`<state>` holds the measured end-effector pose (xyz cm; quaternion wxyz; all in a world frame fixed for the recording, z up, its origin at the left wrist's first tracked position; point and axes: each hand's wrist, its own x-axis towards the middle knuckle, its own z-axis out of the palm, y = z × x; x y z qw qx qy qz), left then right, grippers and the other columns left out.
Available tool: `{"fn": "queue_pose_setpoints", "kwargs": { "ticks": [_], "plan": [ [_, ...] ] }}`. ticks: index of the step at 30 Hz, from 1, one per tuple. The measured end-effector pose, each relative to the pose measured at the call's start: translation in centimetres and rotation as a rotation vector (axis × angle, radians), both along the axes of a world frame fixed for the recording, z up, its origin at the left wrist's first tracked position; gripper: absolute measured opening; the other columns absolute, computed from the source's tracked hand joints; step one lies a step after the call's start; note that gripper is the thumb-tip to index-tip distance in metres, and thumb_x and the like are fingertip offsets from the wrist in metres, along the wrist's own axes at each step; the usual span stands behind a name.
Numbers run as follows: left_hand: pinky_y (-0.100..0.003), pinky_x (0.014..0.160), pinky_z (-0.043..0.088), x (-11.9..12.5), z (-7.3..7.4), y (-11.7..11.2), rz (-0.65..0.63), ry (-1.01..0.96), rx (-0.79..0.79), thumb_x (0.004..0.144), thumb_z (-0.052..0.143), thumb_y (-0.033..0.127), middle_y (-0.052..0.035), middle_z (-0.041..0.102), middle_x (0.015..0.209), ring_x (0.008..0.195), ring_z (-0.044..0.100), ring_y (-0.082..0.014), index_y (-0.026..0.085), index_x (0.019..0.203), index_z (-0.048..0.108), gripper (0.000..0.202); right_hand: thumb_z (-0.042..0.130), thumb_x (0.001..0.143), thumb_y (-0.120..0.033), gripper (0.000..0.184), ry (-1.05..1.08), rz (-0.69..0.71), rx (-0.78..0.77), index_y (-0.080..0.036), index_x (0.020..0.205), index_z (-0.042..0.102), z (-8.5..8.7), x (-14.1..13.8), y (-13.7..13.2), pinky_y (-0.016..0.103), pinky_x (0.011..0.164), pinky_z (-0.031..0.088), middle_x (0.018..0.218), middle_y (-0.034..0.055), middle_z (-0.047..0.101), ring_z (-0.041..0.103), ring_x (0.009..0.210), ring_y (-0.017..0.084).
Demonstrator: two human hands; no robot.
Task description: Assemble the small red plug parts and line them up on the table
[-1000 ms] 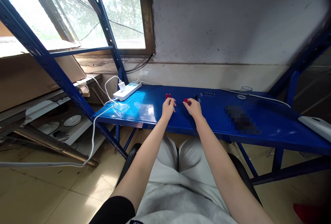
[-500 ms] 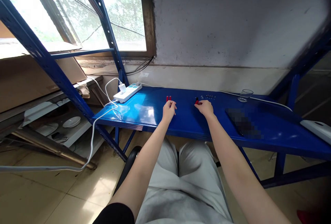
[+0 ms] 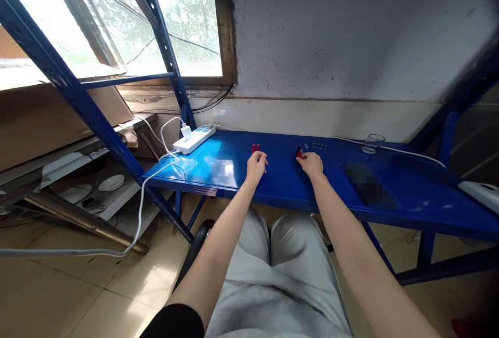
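Observation:
Two small red upright pieces (image 3: 255, 147) stand side by side on the blue tabletop (image 3: 278, 182). My left hand (image 3: 255, 165) is just in front of them, thumb and fingers pressed together. Whatever it may be pinching is too small to make out. To the right, my right hand (image 3: 313, 163) pinches a small red and black piece (image 3: 299, 153) at its fingertips, low over the table. Beyond that hand lie a few small clear bits (image 3: 306, 146) and a group of several tiny metallic parts (image 3: 319, 146).
A white power strip (image 3: 195, 139) with a plugged-in charger and cable lies at the left end. At the right are a clear glass (image 3: 373, 143), a blurred dark flat object (image 3: 366, 184) and a white device (image 3: 481, 195). Blue rack posts (image 3: 166, 49) rise beside the window.
The view has shifted slightly, moving everything a little to the right. Both hands keep nearly the same places and grips; the red and black piece shows a little more upright.

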<state>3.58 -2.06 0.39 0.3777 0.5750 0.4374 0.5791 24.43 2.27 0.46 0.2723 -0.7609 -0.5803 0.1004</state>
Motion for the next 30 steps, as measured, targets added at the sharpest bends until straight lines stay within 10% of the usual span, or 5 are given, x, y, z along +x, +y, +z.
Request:
{"fn": "queue_pose_setpoints", "kwargs": {
  "ticks": [30],
  "plan": [
    [-0.017, 0.039, 0.034, 0.0, -0.2, 0.2, -0.001, -0.007, 0.002, 0.084, 0.045, 0.033, 0.0032, 0.053, 0.063, 0.039, 0.045, -0.0042, 0.018, 0.082, 0.053, 0.017, 0.055, 0.08, -0.041, 0.027, -0.015, -0.122, -0.071, -0.019, 0.086, 0.07, 0.5, 0.5, -1.2, 0.028, 0.05, 0.042, 0.075, 0.009, 0.067, 0.062, 0.067, 0.021]
  ]
}}
